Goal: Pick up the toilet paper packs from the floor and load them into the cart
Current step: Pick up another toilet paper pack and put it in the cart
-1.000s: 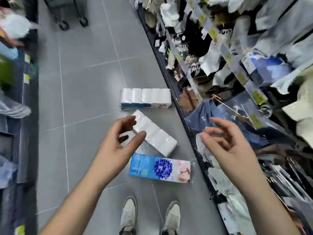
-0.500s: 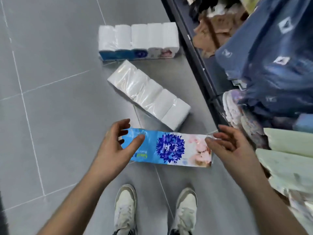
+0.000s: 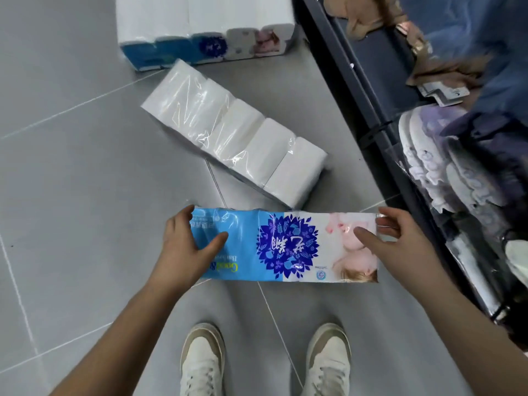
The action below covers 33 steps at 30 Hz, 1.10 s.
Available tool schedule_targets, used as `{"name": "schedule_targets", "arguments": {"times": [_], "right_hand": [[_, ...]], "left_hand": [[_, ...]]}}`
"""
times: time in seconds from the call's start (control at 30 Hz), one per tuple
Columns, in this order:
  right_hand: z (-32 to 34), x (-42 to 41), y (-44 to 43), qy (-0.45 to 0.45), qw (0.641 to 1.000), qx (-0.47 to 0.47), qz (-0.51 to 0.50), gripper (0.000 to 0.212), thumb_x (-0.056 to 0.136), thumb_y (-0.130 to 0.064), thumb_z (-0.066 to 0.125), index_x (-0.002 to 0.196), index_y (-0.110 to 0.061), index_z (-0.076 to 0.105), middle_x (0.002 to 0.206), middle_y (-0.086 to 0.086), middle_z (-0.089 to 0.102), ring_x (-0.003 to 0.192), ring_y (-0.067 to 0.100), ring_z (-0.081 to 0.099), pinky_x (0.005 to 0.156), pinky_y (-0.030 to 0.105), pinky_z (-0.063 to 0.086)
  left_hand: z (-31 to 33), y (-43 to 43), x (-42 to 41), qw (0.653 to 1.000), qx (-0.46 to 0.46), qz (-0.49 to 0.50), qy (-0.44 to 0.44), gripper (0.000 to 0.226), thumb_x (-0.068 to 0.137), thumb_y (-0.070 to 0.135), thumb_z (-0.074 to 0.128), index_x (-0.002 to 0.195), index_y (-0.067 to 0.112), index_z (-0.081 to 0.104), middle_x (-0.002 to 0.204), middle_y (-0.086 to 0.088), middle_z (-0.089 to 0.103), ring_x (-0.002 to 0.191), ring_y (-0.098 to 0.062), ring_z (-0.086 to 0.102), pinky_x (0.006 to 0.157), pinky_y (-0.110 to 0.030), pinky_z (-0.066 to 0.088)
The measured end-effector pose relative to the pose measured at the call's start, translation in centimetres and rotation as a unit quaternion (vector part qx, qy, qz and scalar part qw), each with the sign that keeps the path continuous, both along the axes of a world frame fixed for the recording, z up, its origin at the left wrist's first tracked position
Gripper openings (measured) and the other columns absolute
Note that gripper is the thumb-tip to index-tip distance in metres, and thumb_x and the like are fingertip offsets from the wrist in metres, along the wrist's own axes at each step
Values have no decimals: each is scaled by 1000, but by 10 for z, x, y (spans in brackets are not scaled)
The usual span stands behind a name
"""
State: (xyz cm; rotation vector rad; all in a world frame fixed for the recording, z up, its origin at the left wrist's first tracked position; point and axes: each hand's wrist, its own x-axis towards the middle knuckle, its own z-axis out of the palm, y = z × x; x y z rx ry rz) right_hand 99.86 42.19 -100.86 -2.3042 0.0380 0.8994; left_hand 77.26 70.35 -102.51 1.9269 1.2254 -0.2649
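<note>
Here, observed from beside the aisle:
Floor: grey tiles [image 3: 71, 181] with pale grout lines.
Left hand: the left hand [image 3: 185, 247] clasps the blue end of the printed pack [image 3: 285, 245], thumb lying across the top face, fingers curled over the far edge.
Printed pack: lies flat on the floor, lengthwise left to right, just ahead of two pale shoes [image 3: 203, 364]; blue at left, dark blue flower in the middle, pink and white at right.
Clear-wrapped pack: white rolls [image 3: 234, 132] set diagonally, near corner just beyond the printed pack.
Far pack: a third pack [image 3: 205, 32] at the top, close to the diagonal one; contact cannot be told.
Right hand: the right hand [image 3: 400, 247] holds the pink end, thumb on top, fingers wrapped round the end.
Shelf: dark shelf edge [image 3: 371, 118] along the right, bagged goods behind it.
</note>
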Motion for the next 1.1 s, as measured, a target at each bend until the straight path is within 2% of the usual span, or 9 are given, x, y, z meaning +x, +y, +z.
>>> {"name": "schedule_targets", "arguments": {"times": [0.13,0.3,0.4,0.5,0.57,0.63,0.9,1.03,1.1], "right_hand": [[-26,7,-5,5,999,-35,12,68,78,-33,85,137,-27,52,129,-3,60,123,14,56,107,42,46],[-57,19,-10,8,994,-106,19,86,76,-36,87,147,-14,45,146,11,50,129,28,53,103,41,44],[-72,21,-8,41,991,-124,7,94,74,-42,88,150,-12,41,148,13,49,130,33,53,104,45,46],[-91,22,-11,70,990,-121,-10,104,54,-67,85,137,-17,51,133,8,63,117,27,63,99,46,53],[-109,23,-20,90,990,-107,-3,106,42,-84,80,126,-24,57,117,-1,70,105,21,69,92,46,58],[-115,21,-20,101,990,-94,-14,112,36,-92,76,126,-29,55,115,-5,71,103,19,70,90,48,59],[-103,12,-11,96,991,-71,-60,88,60,-64,87,131,-26,49,118,-4,66,107,21,66,95,47,56],[-103,11,-10,63,993,-81,-50,87,53,-70,84,123,-26,58,114,-5,70,106,21,68,95,46,56],[-98,5,-9,57,994,-71,-65,84,61,-58,89,128,-22,55,120,-2,67,108,22,66,97,45,54]], "left_hand": [[-27,10,-2,999,7,14,43,91,82,41,82,154,15,33,149,-11,39,139,-29,45,117,-47,38],[-51,15,6,996,-8,55,71,96,78,40,85,154,13,32,149,-14,39,140,-31,42,118,-46,36],[-65,24,5,992,-35,96,79,94,66,51,89,140,17,43,139,-11,50,129,-31,53,112,-48,44],[-78,36,3,985,-79,142,60,100,42,68,86,121,17,51,119,-4,68,104,-26,70,96,-51,57],[-85,40,2,982,-102,146,56,102,40,67,87,122,16,57,111,-2,73,95,-23,74,90,-50,61],[-88,41,2,981,-116,144,52,93,41,67,89,116,18,64,103,-1,77,89,-22,76,85,-49,62],[-84,39,5,975,-134,176,30,78,40,59,92,101,15,71,91,-1,80,81,-24,78,79,-46,63],[-76,37,3,976,-124,176,17,56,57,41,98,99,14,72,90,0,80,81,-23,77,75,-42,62],[-73,36,-2,978,-117,173,6,56,57,40,98,100,14,73,91,0,80,81,-21,77,73,-40,61]]}}
